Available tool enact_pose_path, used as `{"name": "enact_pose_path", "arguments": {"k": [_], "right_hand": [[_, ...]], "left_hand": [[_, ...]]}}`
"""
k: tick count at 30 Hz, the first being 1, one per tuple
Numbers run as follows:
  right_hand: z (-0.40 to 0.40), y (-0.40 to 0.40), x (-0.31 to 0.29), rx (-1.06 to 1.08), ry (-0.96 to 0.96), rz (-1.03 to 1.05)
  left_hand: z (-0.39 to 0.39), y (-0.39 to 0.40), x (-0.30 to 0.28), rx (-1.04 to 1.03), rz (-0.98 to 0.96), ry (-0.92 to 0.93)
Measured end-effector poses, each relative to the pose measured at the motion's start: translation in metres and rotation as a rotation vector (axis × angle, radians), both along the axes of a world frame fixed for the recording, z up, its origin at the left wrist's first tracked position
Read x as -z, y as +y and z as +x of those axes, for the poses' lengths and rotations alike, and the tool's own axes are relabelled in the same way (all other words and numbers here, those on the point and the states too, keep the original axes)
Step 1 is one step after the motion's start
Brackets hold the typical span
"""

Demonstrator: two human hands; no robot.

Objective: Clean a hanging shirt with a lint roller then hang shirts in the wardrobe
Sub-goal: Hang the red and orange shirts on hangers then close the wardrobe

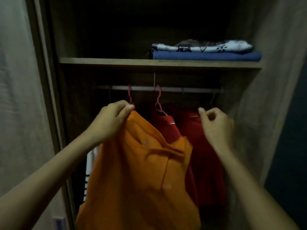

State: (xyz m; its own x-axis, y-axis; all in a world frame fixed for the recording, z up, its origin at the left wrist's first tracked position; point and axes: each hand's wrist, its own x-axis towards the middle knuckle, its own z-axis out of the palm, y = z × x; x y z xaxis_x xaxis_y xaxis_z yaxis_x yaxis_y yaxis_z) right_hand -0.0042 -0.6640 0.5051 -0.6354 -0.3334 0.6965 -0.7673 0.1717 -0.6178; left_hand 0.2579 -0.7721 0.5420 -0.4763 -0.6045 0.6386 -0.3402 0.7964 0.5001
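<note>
An orange shirt (141, 171) hangs from a pink hanger (130, 94) whose hook is over the wardrobe rail (191, 89). My left hand (113, 120) pinches the shirt's top at the hanger neck. To the right, two red shirts (204, 146) hang on the same rail, one on a second pink hanger (158, 100). My right hand (216, 125) hovers by the far red shirt's shoulder, fingers curled, with nothing visibly in it. No lint roller is in view.
A wooden shelf (108, 61) above the rail carries folded fabrics (206, 52), blue and patterned. A striped garment (88, 176) hangs at the left behind the orange shirt. Wardrobe side panels (49, 80) close in left and right.
</note>
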Motion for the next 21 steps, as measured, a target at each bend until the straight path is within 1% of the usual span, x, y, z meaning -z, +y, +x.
{"name": "enact_pose_path", "arguments": {"k": [1, 2, 3, 4, 5, 7, 9, 13, 15, 16, 17, 18, 20, 21], "right_hand": [[-0.013, -0.009, 0.003, 0.078, 0.049, 0.087], [-0.024, -0.018, 0.007, 0.100, 0.028, 0.228], [-0.030, -0.027, 0.011, 0.097, -0.017, 0.368], [-0.035, -0.035, 0.017, 0.091, -0.040, 0.464], [-0.035, -0.041, 0.021, 0.092, -0.033, 0.514], [-0.031, -0.050, 0.024, 0.068, -0.028, 0.493], [-0.026, -0.055, 0.024, -0.032, -0.077, 0.439], [-0.017, -0.058, 0.017, -0.307, -0.108, 0.395], [-0.020, -0.058, 0.011, -0.386, -0.081, 0.395], [-0.024, -0.059, 0.007, -0.360, -0.054, 0.361], [-0.031, -0.060, 0.002, -0.274, -0.020, 0.299], [-0.040, -0.063, -0.003, -0.140, 0.006, 0.226], [-0.062, -0.069, -0.014, 0.107, -0.031, 0.168], [-0.074, -0.072, -0.019, 0.175, -0.098, 0.218]], "left_hand": [[-0.009, 0.005, -0.003, 0.016, -0.051, -0.017], [-0.017, 0.010, -0.005, 0.029, -0.096, -0.025], [-0.024, 0.015, -0.007, 0.044, -0.129, -0.030], [-0.030, 0.019, -0.008, 0.059, -0.145, -0.039], [-0.034, 0.022, -0.009, 0.070, -0.153, -0.050], [-0.040, 0.025, -0.009, 0.079, -0.162, -0.065], [-0.040, 0.025, -0.010, 0.081, -0.142, -0.073], [-0.032, 0.023, -0.015, 0.132, 0.038, -0.107], [-0.026, 0.023, -0.019, 0.164, 0.108, -0.099], [-0.023, 0.022, -0.021, 0.175, 0.122, -0.095], [-0.021, 0.021, -0.022, 0.189, 0.134, -0.094], [-0.017, 0.018, -0.024, 0.209, 0.147, -0.104], [-0.009, 0.012, -0.025, 0.257, 0.190, -0.181], [-0.006, 0.009, -0.025, 0.285, 0.213, -0.243]]}}
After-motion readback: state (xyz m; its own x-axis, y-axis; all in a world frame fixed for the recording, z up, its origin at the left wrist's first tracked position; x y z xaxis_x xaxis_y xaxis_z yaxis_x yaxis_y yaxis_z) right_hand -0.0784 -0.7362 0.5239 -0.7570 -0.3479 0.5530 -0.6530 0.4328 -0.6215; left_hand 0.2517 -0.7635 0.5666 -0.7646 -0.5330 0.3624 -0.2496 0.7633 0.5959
